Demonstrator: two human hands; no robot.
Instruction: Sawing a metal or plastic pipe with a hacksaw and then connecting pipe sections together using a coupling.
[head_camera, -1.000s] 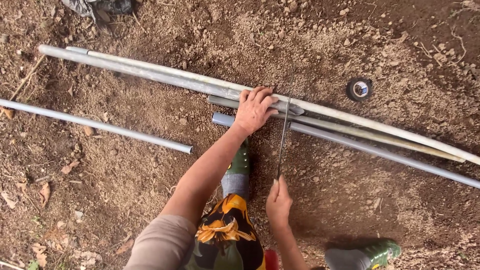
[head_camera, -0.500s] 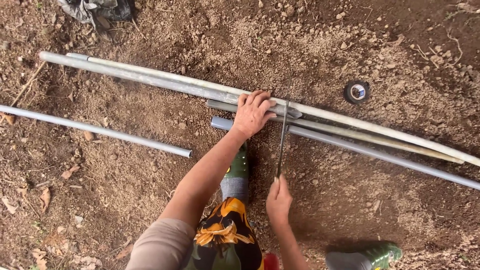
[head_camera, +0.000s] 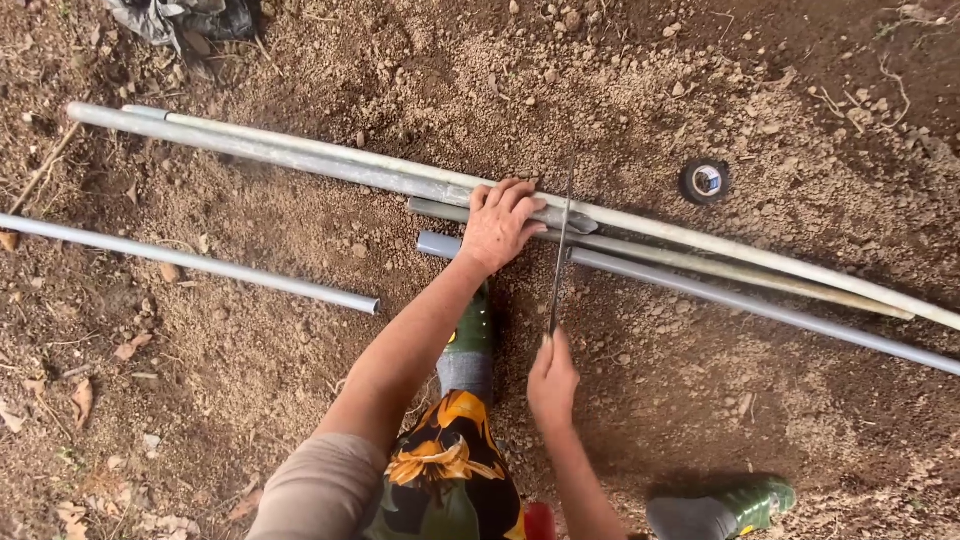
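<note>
Running left to right across mid-frame, the bundle of grey pipes (head_camera: 330, 165) is pinned by the left hand (head_camera: 503, 225), fingers spread flat. Just right, a thin saw blade (head_camera: 560, 250) is crossed over them, gripped in the closed right hand (head_camera: 552, 382) below.

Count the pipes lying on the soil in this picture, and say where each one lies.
5: a separate grey pipe at left; two long pale pipes side by side; a thin one below them; the lowest grey pipe. More may be hidden.

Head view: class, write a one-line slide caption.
Left hand pins grey pipes on bare soil while right hand works a thin saw blade across them.
</note>
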